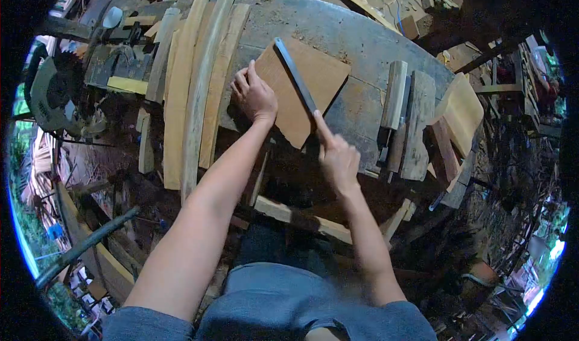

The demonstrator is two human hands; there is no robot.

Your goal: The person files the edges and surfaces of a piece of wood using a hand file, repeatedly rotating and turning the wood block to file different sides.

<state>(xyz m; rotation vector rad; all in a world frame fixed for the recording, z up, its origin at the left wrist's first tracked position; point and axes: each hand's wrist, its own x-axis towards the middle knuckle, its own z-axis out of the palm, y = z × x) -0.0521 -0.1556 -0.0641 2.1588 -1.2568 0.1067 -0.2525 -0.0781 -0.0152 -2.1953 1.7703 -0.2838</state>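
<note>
A flat brown wooden board (325, 75) lies on the workbench, one corner pointing toward me. Across it runs a narrow blue-grey metal strip (294, 72) with a small hole at its far end; I cannot tell if it is a ruler or a blade. My left hand (256, 94) has its fingers curled at the board's left edge, gripping it. My right hand (338, 157) holds the near end of the strip, index finger stretched along it and the other fingers folded. What lies inside the right palm is hidden.
Long planks (205, 82) lie at the left, beside a round saw blade (54, 94). Short wood blocks (416, 124) and a curved wood piece (461, 115) rest at the right. A wooden rail (301, 217) crosses below the bench (362, 36).
</note>
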